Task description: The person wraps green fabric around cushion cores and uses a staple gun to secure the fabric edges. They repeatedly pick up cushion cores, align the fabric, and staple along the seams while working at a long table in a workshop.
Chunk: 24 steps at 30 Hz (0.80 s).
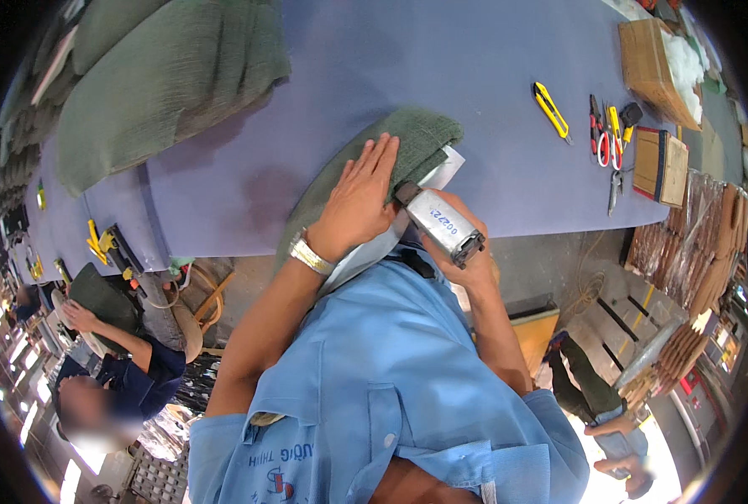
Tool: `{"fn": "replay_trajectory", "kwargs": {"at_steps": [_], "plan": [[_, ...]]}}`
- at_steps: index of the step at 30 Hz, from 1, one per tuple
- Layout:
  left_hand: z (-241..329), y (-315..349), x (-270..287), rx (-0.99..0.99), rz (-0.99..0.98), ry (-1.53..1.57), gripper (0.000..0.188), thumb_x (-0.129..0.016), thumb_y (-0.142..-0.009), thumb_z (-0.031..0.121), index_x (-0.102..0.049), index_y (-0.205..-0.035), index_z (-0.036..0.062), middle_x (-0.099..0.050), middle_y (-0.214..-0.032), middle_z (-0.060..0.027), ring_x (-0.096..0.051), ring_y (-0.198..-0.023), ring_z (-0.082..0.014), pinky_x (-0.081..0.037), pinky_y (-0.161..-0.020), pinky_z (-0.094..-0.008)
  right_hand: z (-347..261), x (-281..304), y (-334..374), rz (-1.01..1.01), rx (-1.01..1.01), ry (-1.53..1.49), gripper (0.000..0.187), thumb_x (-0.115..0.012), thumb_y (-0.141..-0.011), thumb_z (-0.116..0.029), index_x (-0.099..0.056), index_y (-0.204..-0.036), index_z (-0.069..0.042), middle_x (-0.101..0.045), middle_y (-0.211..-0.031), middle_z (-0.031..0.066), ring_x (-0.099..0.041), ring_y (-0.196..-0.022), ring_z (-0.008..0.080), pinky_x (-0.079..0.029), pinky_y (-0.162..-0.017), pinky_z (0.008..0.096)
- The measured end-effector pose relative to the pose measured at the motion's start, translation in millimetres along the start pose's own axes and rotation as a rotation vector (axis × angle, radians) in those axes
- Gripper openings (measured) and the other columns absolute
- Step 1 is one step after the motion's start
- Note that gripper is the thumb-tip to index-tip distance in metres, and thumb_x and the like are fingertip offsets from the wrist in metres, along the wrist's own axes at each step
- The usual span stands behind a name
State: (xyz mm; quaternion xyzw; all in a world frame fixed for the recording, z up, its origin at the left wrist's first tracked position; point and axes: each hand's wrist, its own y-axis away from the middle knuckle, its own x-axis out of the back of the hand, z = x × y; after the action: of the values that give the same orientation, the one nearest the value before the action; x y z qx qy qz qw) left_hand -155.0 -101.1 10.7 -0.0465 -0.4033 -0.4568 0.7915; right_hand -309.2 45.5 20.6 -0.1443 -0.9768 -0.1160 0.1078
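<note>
A dark green fabric-covered piece (pixel 428 126) with a curved edge lies at the near edge of the blue table, and pale backing shows along its near side. My left hand (pixel 359 197) rests flat on the fabric, fingers stretched out and close together. Gripped in my right hand (pixel 473 239) is a silver and black staple gun (pixel 443 225). Its dark nose meets the near side of the green piece, next to my left palm. Whether the nose touches the backing cannot be made out.
Large green upholstered pieces (pixel 172 92) are piled at the far left of the table (pixel 374 59). To the right lie a yellow utility knife (pixel 552 112), red-handled scissors (pixel 603 147), pliers and a cardboard box (pixel 649 71). A co-worker (pixel 139 361) handles a green piece at lower left.
</note>
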Motion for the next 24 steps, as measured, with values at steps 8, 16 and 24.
{"fn": "replay_trajectory", "kwargs": {"at_steps": [8,16,24], "plan": [[-81.6,0.6,-2.3,0.187,-0.153,0.449,0.067,-0.031,-0.111,0.054,-0.026,-0.165,0.014,-0.016,-0.173,-0.015,-0.009,-0.16,-0.032,-0.012,-0.128,-0.0461,10.6,-5.2,-3.3,0.068,0.159,0.031,0.055,-0.073,-0.079,-0.003,-0.062,-0.133,-0.004,-0.073,-0.113,0.0139,-0.073,-0.1,0.0228,-0.054,-0.089,0.0304],[-7.0,37.5,-8.8,0.09,0.054,-0.027,0.073,-0.052,-0.105,0.044,-0.025,-0.163,0.0076,-0.027,-0.167,-0.0227,-0.025,-0.155,-0.0414,-0.028,-0.123,-0.0554,13.3,-3.9,3.2,0.064,0.088,0.044,0.056,-0.075,-0.077,-0.005,-0.063,-0.132,-0.004,-0.073,-0.118,0.0158,-0.074,-0.107,0.0269,-0.056,-0.09,0.0326],[-3.5,36.5,-11.3,0.102,0.1,-0.15,0.079,-0.068,-0.097,0.026,-0.028,-0.158,-0.0028,-0.036,-0.161,-0.0272,-0.037,-0.147,-0.0451,-0.04,-0.118,-0.0471,15.5,-5.4,13.0,0.058,0.081,0.058,0.061,-0.077,-0.075,-0.007,-0.064,-0.135,-0.003,-0.072,-0.125,0.0177,-0.073,-0.11,0.0324,-0.056,-0.093,0.0335]]}}
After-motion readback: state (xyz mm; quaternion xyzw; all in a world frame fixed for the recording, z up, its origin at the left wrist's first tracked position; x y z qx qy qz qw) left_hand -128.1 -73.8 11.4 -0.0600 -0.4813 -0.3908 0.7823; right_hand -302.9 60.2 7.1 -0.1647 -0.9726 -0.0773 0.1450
